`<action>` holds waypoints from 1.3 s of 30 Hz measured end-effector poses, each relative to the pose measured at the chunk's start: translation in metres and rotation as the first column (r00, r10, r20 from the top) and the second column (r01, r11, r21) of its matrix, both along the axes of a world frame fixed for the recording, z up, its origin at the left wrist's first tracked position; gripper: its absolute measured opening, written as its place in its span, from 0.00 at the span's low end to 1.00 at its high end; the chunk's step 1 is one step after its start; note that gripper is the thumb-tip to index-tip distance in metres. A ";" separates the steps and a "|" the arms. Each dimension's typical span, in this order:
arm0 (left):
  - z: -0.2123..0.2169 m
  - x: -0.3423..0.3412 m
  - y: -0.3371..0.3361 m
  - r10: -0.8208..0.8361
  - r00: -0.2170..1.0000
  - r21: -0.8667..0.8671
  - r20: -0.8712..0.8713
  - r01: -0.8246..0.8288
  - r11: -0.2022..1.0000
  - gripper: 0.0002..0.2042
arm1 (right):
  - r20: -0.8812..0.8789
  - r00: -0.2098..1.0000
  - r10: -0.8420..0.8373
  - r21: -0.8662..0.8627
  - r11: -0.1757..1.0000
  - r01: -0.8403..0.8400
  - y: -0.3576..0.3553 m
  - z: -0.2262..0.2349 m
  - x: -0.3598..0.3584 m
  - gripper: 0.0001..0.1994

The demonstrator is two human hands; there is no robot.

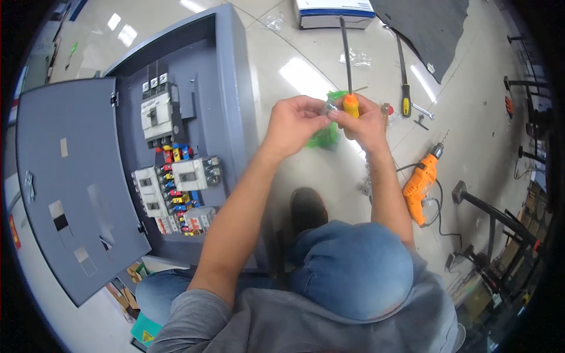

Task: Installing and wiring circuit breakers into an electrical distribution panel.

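Both arms reach up from the bottom of the picture and the two hands meet in the middle, out in front of a bent knee in blue jeans [351, 267]. The left hand [294, 122] has its fingers curled in, and the tips pinch a small clear bag [331, 106] with something shiny in it. The left arm is long and almost straight, slanting up from the grey sleeve. The right hand [365, 123] is closed around a screwdriver [349, 88]. Its orange handle sits in the fist, and the dark shaft sticks straight up past the fingers. The right thumb presses near the bag too, so the two hands touch there. Something green [324, 137] shows just under and behind the hands, but I cannot tell what it is. To the left, a grey box [235, 106] lies open on the shiny floor, with its door [65, 182] swung out flat. Inside it are white switches [158, 112] and red, yellow and blue wires. To the right of the hands an orange drill [421, 182] lies on the floor, well apart from them. A second screwdriver [404, 79] with a yellow and black handle lies above it, beside a dark mat [424, 26]. A white box [334, 13] sits at the top. A dark shoe [308, 207] shows under the arms.
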State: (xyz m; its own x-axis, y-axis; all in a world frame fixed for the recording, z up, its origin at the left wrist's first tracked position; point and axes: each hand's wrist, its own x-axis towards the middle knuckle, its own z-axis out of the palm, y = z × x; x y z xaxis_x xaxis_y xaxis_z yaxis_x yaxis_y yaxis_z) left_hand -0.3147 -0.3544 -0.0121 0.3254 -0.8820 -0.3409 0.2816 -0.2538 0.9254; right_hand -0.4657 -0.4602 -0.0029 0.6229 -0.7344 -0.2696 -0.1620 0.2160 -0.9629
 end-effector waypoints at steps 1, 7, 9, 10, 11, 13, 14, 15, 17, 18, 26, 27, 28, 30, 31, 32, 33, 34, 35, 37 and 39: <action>0.003 0.001 0.009 0.015 1.000 -0.007 0.003 -0.015 1.000 0.16 | 0.016 1.000 0.021 0.023 1.000 -0.021 0.004 0.002 0.004 0.12; 0.019 0.018 0.065 0.101 0.992 -0.038 0.077 -0.098 0.994 0.16 | 0.070 0.988 0.136 0.140 0.980 -0.144 0.039 0.019 0.031 0.13; 0.022 0.021 0.084 0.143 0.989 -0.077 0.029 -0.140 0.987 0.15 | 0.091 0.981 0.173 0.168 0.968 -0.186 0.056 0.024 0.044 0.14; 0.021 0.023 0.098 0.167 0.986 -0.093 0.000 -0.166 0.982 0.15 | 0.108 0.976 0.187 0.200 0.958 -0.206 0.067 0.024 0.051 0.14; 0.019 0.024 0.112 0.197 0.980 -0.089 -0.006 -0.196 0.976 0.15 | 0.124 0.972 0.200 0.233 0.946 -0.225 0.078 0.023 0.058 0.15; 0.022 0.024 0.132 0.221 0.975 -0.078 -0.001 -0.221 0.972 0.15 | 0.107 0.956 0.274 0.250 0.923 -0.292 0.089 0.024 0.062 0.15; 0.023 0.024 0.142 0.232 0.973 -0.072 0.001 -0.231 0.970 0.15 | 0.092 0.942 0.324 0.270 0.902 -0.336 0.093 0.023 0.063 0.15; 0.027 0.021 0.149 0.244 0.970 -0.075 -0.002 -0.244 0.967 0.15 | 0.074 0.928 0.366 0.293 0.881 -0.371 0.099 0.021 0.062 0.15; 0.036 0.014 0.160 0.236 0.937 -0.019 0.259 -0.240 0.971 0.14 | 0.100 0.931 0.352 0.343 0.866 -0.364 0.112 0.012 0.063 0.14; 0.039 0.012 0.164 0.219 0.897 0.008 0.384 -0.241 0.971 0.14 | 0.128 0.937 0.324 0.394 0.851 -0.348 0.118 0.009 0.064 0.14; 0.019 0.015 0.189 0.355 0.933 -0.120 0.061 -0.346 0.931 0.12 | 0.051 0.903 0.426 0.255 0.869 -0.424 0.137 0.026 0.075 0.12; 0.019 0.012 0.192 0.366 0.929 -0.121 0.057 -0.358 0.926 0.12 | 0.030 0.889 0.457 0.232 0.862 -0.451 0.139 0.028 0.078 0.12; 0.020 0.009 0.193 0.361 0.926 -0.068 0.113 -0.355 0.932 0.12 | 0.026 0.883 0.469 0.233 0.856 -0.461 0.140 0.031 0.082 0.12; 0.021 0.002 0.196 0.334 0.917 0.045 0.219 -0.351 0.935 0.14 | -0.217 0.752 0.623 0.102 0.780 -0.617 0.137 0.047 0.092 0.13; 0.018 0.000 0.199 0.339 0.916 0.048 0.212 -0.357 0.933 0.14 | -0.342 0.665 0.664 0.054 0.721 -0.691 0.137 0.054 0.096 0.13; 0.012 -0.002 0.204 0.395 0.899 0.038 0.191 -0.409 0.912 0.14 | -0.344 0.659 0.669 0.057 0.715 -0.697 0.139 0.056 0.100 0.13; 0.006 -0.003 0.208 0.447 0.879 0.029 0.168 -0.458 0.889 0.14 | -0.427 0.635 0.644 -0.082 0.672 -0.736 0.141 0.056 0.104 0.15; -0.001 -0.005 0.211 0.495 0.857 0.022 0.143 -0.503 0.864 0.15 | -0.505 0.617 0.604 -0.213 0.606 -0.767 0.143 0.057 0.107 0.17; -0.008 -0.004 0.218 0.501 0.854 0.031 0.142 -0.509 0.860 0.15 | -0.571 0.602 0.559 -0.329 0.515 -0.791 0.147 0.057 0.110 0.19; -0.023 0.000 0.233 0.579 0.779 0.116 0.240 -0.615 0.780 0.14 | -0.535 0.596 0.598 -0.197 0.598 -0.777 0.143 0.078 0.109 0.21; -0.032 -0.006 0.238 0.604 0.746 0.163 0.280 -0.657 0.736 0.14 | -0.507 0.598 0.621 -0.051 0.670 -0.740 0.138 0.104 0.097 0.23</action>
State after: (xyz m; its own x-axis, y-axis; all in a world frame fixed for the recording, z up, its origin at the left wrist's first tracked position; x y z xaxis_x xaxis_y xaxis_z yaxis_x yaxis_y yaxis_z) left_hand -0.3204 -0.1166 -0.0445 0.8589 -0.3487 -0.3751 0.2769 -0.2999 0.9129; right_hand -0.3682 -0.3220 0.1008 0.8328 -0.2148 -0.5103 -0.5535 -0.3464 -0.7574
